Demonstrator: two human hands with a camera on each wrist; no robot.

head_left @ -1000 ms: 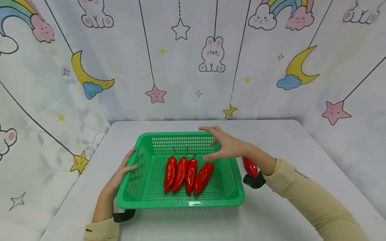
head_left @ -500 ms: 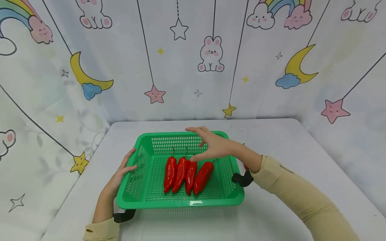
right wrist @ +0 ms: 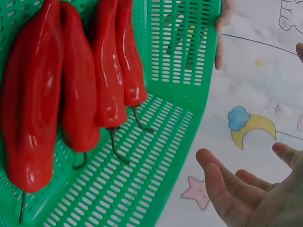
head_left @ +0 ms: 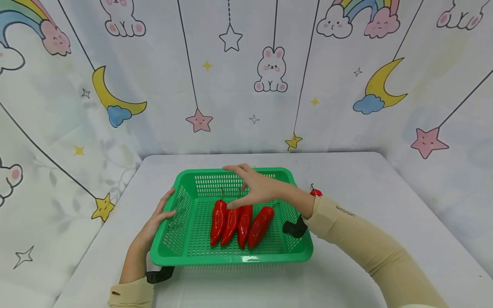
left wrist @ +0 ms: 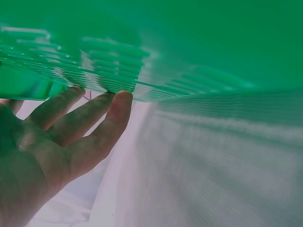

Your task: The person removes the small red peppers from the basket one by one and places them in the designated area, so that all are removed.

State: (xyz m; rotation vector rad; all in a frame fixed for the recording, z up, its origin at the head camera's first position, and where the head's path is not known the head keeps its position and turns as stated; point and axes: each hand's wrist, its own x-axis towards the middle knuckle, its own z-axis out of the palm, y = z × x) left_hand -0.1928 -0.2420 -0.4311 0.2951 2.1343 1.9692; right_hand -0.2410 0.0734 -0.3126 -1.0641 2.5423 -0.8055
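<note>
Several long red peppers [head_left: 244, 226] lie side by side in a green plastic basket [head_left: 231, 259] with slotted walls, stems pointing to the far side. My left hand [head_left: 155, 218] holds the basket's left rim, its thumb over the edge; in the left wrist view its fingers [left wrist: 102, 127] touch the outer wall. Above the peppers hovers my right hand [head_left: 258, 188], thumb and fingers spread wide with nothing between them. In the right wrist view that hand [right wrist: 251, 194] is beside the basket wall, apart from the peppers [right wrist: 31, 104].
Another red pepper [head_left: 316, 192] lies on the white table [head_left: 346, 171] right of the basket, mostly hidden behind my right forearm. A patterned cloth [head_left: 239, 94] with stars, moons and rabbits hangs around the back and sides. Each wrist carries a black strap [head_left: 159, 274].
My right hand has moved left across the basket, its fingers still spread. The pepper on the right is now covered differently by my forearm. My left hand and the basket have stayed put.
</note>
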